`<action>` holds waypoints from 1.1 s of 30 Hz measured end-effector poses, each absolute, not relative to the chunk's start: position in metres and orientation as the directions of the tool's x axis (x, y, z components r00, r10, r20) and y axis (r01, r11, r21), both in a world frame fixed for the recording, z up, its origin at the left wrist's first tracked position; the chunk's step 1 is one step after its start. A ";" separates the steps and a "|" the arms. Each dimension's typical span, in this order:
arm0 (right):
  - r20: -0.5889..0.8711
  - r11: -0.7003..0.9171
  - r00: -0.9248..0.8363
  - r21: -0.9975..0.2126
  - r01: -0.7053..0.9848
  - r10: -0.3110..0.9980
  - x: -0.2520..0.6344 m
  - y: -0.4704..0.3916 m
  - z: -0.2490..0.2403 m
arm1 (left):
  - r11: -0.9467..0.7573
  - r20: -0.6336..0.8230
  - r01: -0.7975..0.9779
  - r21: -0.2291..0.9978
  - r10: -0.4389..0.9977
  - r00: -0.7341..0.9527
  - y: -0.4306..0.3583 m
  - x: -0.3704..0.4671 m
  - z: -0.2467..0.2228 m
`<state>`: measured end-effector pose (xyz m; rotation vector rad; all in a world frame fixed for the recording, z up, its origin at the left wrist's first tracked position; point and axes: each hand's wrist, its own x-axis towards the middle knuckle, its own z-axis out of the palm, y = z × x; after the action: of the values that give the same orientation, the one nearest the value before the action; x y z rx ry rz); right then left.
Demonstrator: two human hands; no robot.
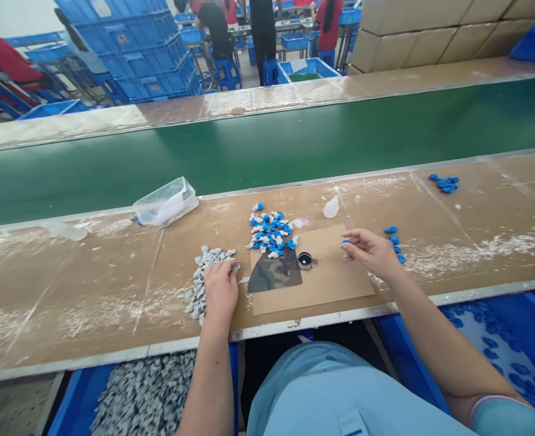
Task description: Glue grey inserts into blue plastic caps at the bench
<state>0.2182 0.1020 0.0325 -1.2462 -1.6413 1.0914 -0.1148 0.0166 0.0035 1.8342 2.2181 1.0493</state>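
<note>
My left hand [221,287] is closed in a pinch on a small grey plastic piece [235,266], beside a heap of similar grey pieces [198,293]. Held between the fingertips of my right hand [371,253] is a small blue plastic piece [345,241], mostly hidden by the fingers. Below that hand lies a cardboard sheet [331,281] with a camouflage-patterned patch [274,272] on it. A little round pot of dark liquid [304,260] stands beside the patch. Blue-and-white assembled pieces [271,230] form a pile at the sheet's far left corner.
A clear plastic tub [166,203] and a white dropper-shaped item [331,207] lie toward the green conveyor belt [267,148]. More blue pieces [394,242] sit at right. Bins of grey parts [144,393] and blue parts [498,339] are below the table edge. People work beyond.
</note>
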 end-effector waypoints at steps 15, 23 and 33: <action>0.296 0.693 -0.656 -0.522 0.497 0.694 0.170 0.095 0.043 | 0.120 -0.104 0.015 0.993 0.912 -0.397 -0.005 -0.052 0.018; 0.258 0.634 -0.622 -0.579 0.513 0.739 0.169 0.097 0.041 | 0.134 -0.152 -0.076 0.988 0.929 -0.337 -0.001 -0.036 0.023; 0.123 0.334 -0.441 -0.833 0.441 0.889 0.168 0.096 0.039 | 0.063 -0.064 -0.012 0.998 0.961 -0.269 0.004 -0.014 0.012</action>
<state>0.1679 0.0961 0.0387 -1.1622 -2.0214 1.0017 -0.0137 0.0043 0.0125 1.0169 1.4332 1.3588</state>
